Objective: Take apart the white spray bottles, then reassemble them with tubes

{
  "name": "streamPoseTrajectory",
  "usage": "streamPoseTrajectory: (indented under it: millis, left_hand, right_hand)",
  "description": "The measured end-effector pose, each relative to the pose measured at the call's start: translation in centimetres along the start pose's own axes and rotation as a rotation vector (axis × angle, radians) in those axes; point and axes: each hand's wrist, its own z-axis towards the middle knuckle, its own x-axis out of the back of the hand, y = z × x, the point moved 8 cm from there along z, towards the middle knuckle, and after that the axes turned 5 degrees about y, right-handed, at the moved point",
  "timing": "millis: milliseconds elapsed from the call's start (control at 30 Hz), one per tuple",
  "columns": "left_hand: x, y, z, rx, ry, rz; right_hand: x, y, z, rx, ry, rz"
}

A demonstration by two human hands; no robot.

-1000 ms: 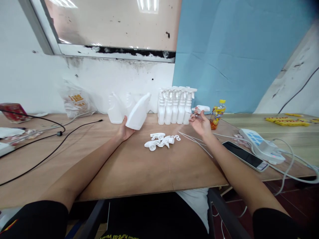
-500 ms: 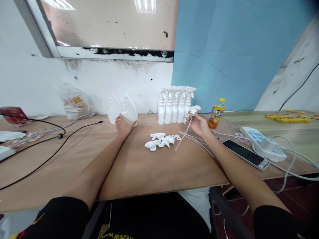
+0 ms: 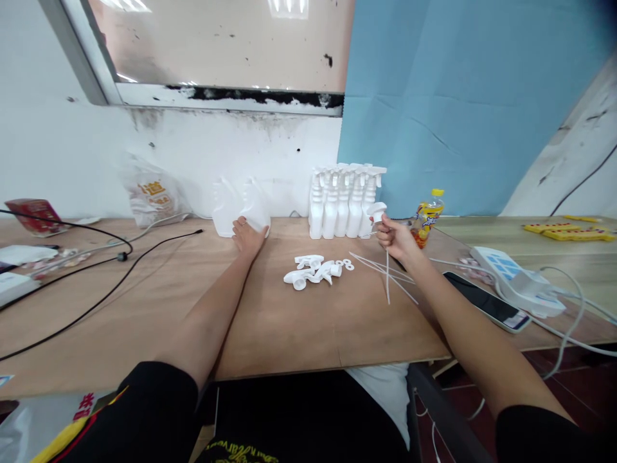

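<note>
Head view: left hand touches a bottle at centre-left, grip unclear; right hand pinches a spray head at centre-right, its hanging tube could snag loose tubes.

“道” on plastic bag, “arve” on clothing

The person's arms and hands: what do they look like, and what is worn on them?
The left sleeve is short and black with yellow and red stripes; the right sleeve looks plain black where visible. The left hand and right hand are gloveless; the left seems to wear a ring.
</note>
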Motion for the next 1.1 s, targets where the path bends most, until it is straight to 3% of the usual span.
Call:
streamPoseTrajectory:
  millis: [133,267,533,700,933,1100]
  left_hand:
    - [0.3,0.6,-0.1,-0.051,-0.027,-0.024]
    - [0.2,2.6,-1.2,-0.200,-0.119,-0.094]
    - [-0.7,9.5,-9.3,-0.525,-0.446,-0.428]
    - [0.3,12.3,-12.5,-0.674,-0.686,-0.619]
    - [0.7,13.5,-14.6,-0.881,-1.041,-0.691]
    - [0.4,13.6,-14.9,-0.922,-1.026,-0.647]
  right_hand:
    - [0.6,0.3,0.2,0.023,0.097,-0.082]
    - [0.4,0.8,-0.2,0.067,0.177,-0.237]
    - [-1.2,2.1,-1.2,0.130,0.244,-0.470]
    - [-1.0,1.5,-0.8,0.317,0.281,-0.529]
    - [-1.5,1.4,-1.0,0.510,0.148,-0.918]
    - [-2.5,1.2,-1.4,0.720,0.083,-1.006]
